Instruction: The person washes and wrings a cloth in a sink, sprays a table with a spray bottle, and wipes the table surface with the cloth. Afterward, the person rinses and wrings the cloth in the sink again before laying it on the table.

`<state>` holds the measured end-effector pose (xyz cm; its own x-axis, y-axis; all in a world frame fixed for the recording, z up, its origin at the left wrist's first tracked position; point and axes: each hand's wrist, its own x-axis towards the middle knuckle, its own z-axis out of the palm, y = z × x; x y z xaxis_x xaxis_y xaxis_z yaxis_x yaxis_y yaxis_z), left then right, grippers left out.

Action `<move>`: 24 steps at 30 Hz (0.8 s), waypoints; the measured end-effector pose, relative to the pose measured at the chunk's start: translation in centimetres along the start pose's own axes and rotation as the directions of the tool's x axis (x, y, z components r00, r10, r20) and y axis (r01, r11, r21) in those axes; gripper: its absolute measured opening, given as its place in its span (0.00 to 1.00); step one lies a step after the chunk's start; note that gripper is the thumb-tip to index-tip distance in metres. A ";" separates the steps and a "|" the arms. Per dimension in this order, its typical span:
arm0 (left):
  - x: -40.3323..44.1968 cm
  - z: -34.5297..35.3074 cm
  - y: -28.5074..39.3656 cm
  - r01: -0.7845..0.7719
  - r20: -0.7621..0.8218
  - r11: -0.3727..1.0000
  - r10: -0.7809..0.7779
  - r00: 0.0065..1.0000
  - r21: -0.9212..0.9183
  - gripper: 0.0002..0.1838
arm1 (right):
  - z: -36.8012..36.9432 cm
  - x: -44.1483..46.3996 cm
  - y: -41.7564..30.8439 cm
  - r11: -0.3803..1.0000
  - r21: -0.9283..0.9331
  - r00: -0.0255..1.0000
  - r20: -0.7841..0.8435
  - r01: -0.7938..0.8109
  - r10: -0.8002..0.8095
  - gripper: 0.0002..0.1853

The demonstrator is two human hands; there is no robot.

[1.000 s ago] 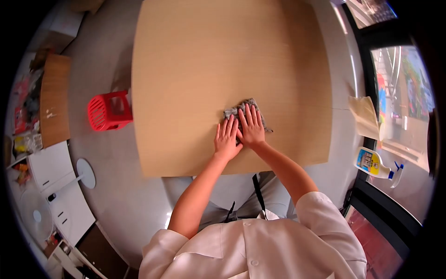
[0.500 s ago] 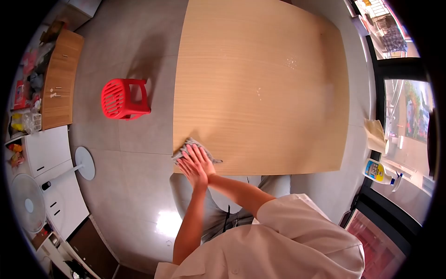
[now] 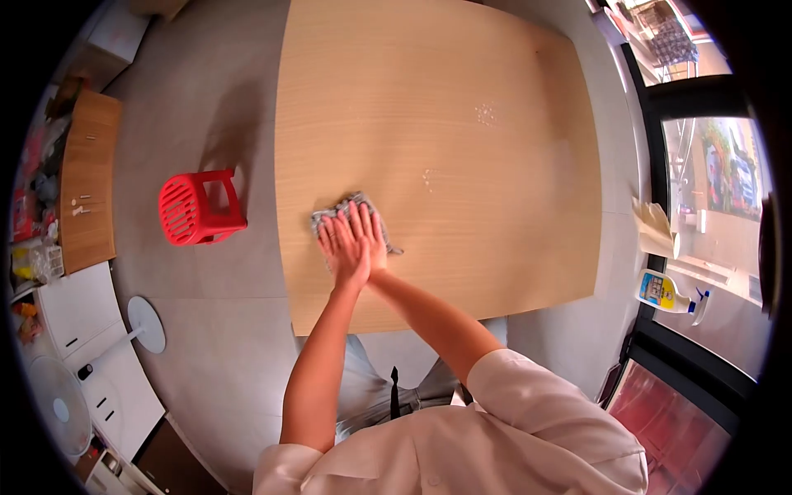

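Observation:
My left hand (image 3: 346, 257) and my right hand (image 3: 373, 237) lie flat, side by side and partly overlapping, on a grey cloth (image 3: 318, 220). Their fingers are stretched forward and press the cloth against the light wooden table (image 3: 511, 231). Much of the cloth is covered by the hands; its edges show in front of the fingers and at the right. Farther across the tabletop are small white specks (image 3: 485, 114), with a second, smaller patch of crumbs (image 3: 428, 180) nearer the hands.
A red plastic stool (image 3: 198, 210) stands on the floor left of the table. Wooden and white cabinets (image 3: 87, 305) line the far left, with a standing fan (image 3: 62, 408) by them. At the right, a spray bottle (image 3: 664, 293) sits by the dark-framed window.
Both hands and the cloth have moved forward over the tabletop, away from its near left corner. The camera view has shifted, so the table appears farther left.

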<state>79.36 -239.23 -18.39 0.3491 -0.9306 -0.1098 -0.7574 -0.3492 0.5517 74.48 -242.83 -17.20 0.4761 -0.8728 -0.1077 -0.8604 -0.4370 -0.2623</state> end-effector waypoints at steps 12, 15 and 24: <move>-2.4 13.7 22.1 -0.234 0.318 0.972 0.229 0.920 -0.022 0.42 | -4.3 -8.6 23.7 0.877 -0.332 0.929 0.004 -0.347 0.370 0.34; -4.5 18.5 28.4 -0.318 0.359 0.948 0.293 0.886 0.011 0.44 | -6.9 -11.8 30.5 0.838 -0.326 0.889 -0.013 -0.437 0.459 0.33; -8.3 29.1 44.5 -0.368 0.329 0.917 0.400 0.856 -0.157 0.40 | -11.9 -17.9 47.3 0.852 -0.330 0.906 -0.269 -0.406 0.327 0.32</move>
<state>26.71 -250.24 -16.96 -0.1857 -0.9718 -0.1454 -0.7357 0.0394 0.6762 23.10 -250.44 -16.21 0.1007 -0.9921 0.0747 -0.9865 -0.0899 0.1367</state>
